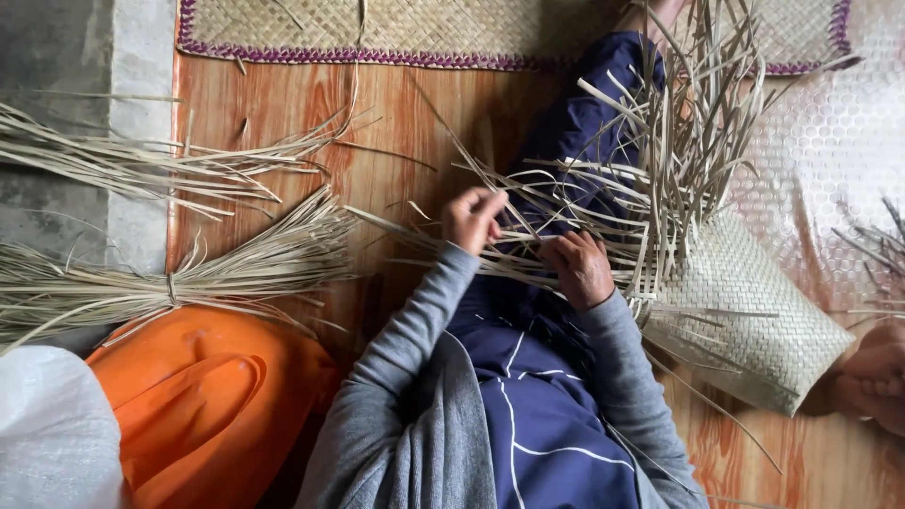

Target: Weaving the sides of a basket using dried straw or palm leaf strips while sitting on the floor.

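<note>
The left hand (pixel 473 219) pinches pale straw strips (pixel 603 188); the right hand (pixel 582 269) presses on them, over the lap. The half-woven mat (pixel 754 320) lies on the floor (pixel 377 170), beside the right hand.

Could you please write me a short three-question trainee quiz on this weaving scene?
1. True or false: the left hand pinches a loose strip.
2. Which lies nearest the orange bag? A) tied strip bundle B) purple-edged mat C) woven piece
3. What does the right hand rest on?

Key
1. True.
2. A.
3. The loose strips sticking out of the woven piece, over the person's lap.
</note>
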